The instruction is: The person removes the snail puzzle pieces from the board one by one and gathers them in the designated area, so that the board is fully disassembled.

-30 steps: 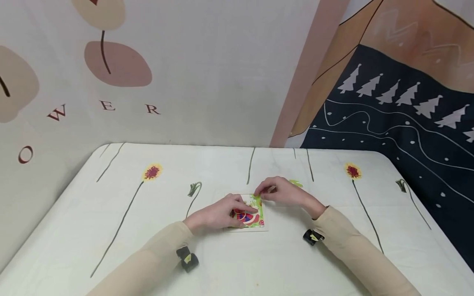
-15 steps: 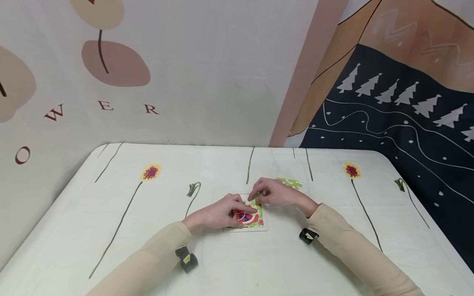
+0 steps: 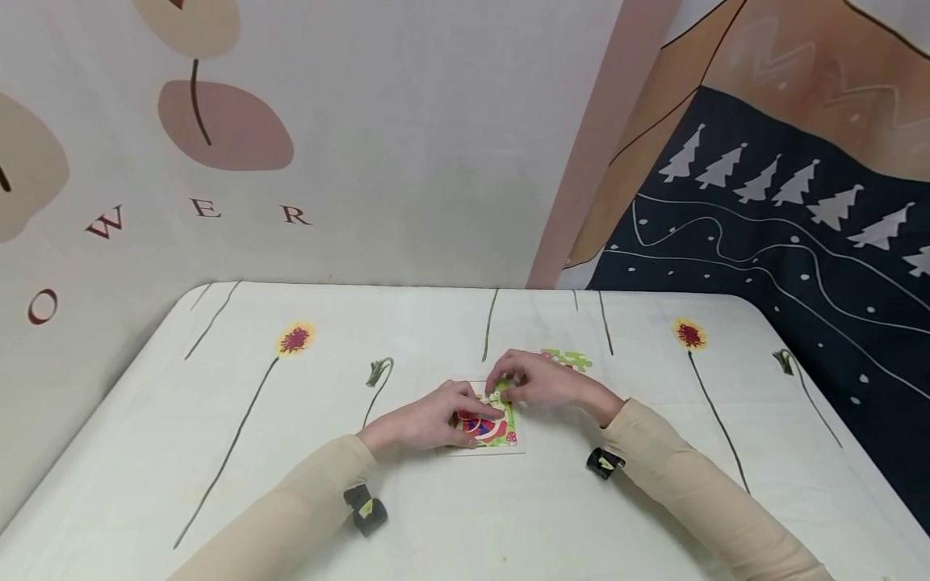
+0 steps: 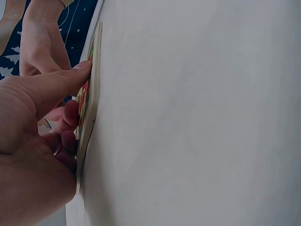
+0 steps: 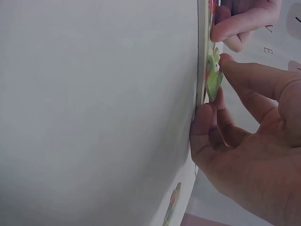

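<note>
A small square jigsaw puzzle [image 3: 488, 430] in red, purple and green lies on the table in a pale wooden board. My left hand [image 3: 431, 415] rests on its left part, the index finger reaching across the picture and the thumb near the front edge. Over the puzzle's far right corner, my right hand [image 3: 543, 379] pinches a green puzzle piece [image 5: 214, 77]. In the right wrist view that piece stands tilted against the board, held by thumb and fingertips. The thumb [image 4: 75, 81] of my left hand touches the puzzle's face. My hands hide its left and far parts.
Behind my right hand lie green puzzle pieces [image 3: 570, 358], partly hidden by that hand. A white cloth [image 3: 240, 452] printed with flowers covers the table. Fabric walls [image 3: 407, 161] stand at the back and to the right.
My right hand has moved a little left over the puzzle's far corner, uncovering more of the green pieces behind it. It stays nearly still over the last half second. My left hand keeps its place.
</note>
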{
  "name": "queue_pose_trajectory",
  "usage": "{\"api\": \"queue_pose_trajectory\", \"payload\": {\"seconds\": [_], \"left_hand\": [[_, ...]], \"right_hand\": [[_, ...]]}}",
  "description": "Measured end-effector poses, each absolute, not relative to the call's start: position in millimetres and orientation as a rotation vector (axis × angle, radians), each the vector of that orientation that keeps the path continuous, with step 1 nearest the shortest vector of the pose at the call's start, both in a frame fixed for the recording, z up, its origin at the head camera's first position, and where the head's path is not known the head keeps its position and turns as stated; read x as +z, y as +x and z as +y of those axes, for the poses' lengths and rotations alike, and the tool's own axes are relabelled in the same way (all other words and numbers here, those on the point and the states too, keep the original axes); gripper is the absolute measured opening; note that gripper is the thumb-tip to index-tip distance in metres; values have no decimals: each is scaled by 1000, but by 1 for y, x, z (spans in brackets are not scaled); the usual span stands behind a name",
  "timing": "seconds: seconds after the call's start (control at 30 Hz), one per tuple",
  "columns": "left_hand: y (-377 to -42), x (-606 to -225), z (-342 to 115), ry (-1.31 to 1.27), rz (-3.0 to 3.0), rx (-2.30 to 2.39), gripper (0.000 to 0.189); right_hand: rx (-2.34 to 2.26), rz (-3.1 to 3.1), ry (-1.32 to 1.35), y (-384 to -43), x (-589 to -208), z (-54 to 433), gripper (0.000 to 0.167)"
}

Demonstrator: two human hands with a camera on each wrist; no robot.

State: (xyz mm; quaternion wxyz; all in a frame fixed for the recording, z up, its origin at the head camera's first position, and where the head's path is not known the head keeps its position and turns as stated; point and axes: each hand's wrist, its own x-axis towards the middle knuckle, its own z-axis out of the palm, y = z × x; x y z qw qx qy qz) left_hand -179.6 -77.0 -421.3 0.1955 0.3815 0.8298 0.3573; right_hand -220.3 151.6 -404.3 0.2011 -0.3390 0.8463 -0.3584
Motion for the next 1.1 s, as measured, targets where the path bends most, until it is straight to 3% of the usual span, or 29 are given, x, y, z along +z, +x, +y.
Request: {"api": "queue_pose_trajectory", "payload": {"seconds": [1.1], "left_hand": [[-179,-415,-71,1022,2368,953,44]], "right_hand": [[-1266,2415,-788,-223,-399,177,18]]}}
